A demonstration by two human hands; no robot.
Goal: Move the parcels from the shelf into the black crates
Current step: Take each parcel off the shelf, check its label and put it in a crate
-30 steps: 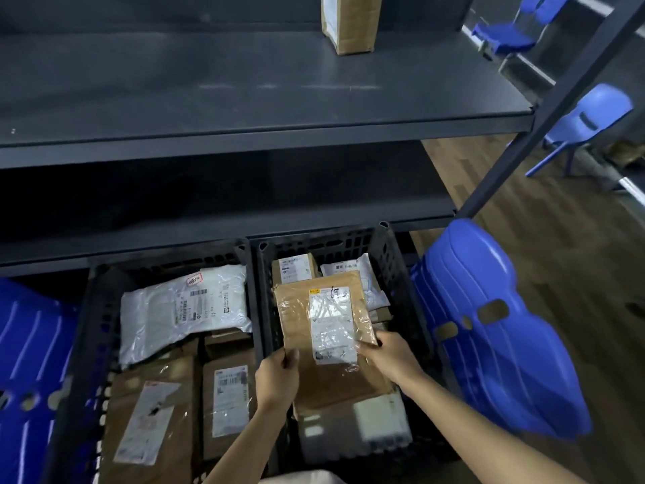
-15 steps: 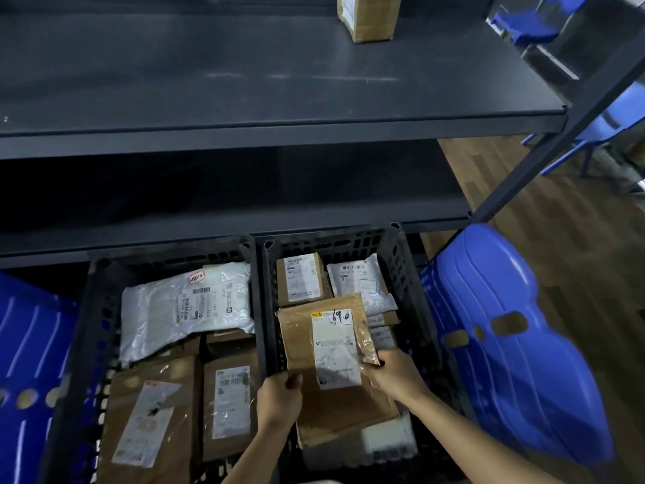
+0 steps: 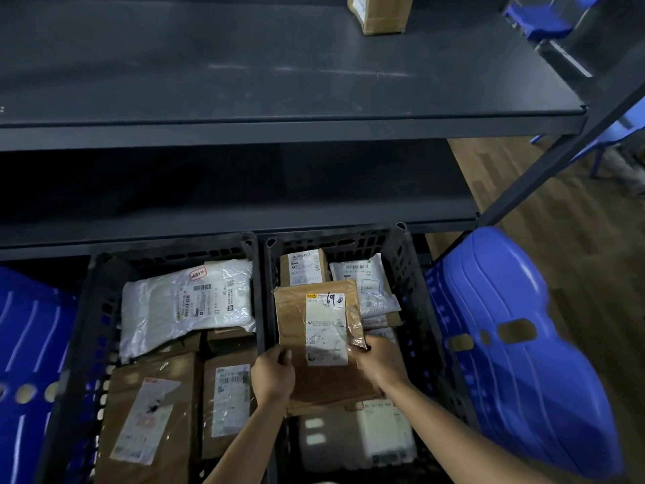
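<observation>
Brown paper parcel (image 3: 316, 330) is lying in the right black crate (image 3: 415, 309) — the left hand (image 3: 274, 373) is gripping its near left edge, the right hand (image 3: 378, 361) is pinching its right edge — atop other parcels, below the shelf (image 3: 279, 82).

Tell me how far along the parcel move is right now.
Mostly done, it seems. Both black crates, the left crate and the right crate, already hold several parcels. The left hand and right hand grip a brown envelope over the right crate. Only one cardboard box shows on the shelf.
</observation>
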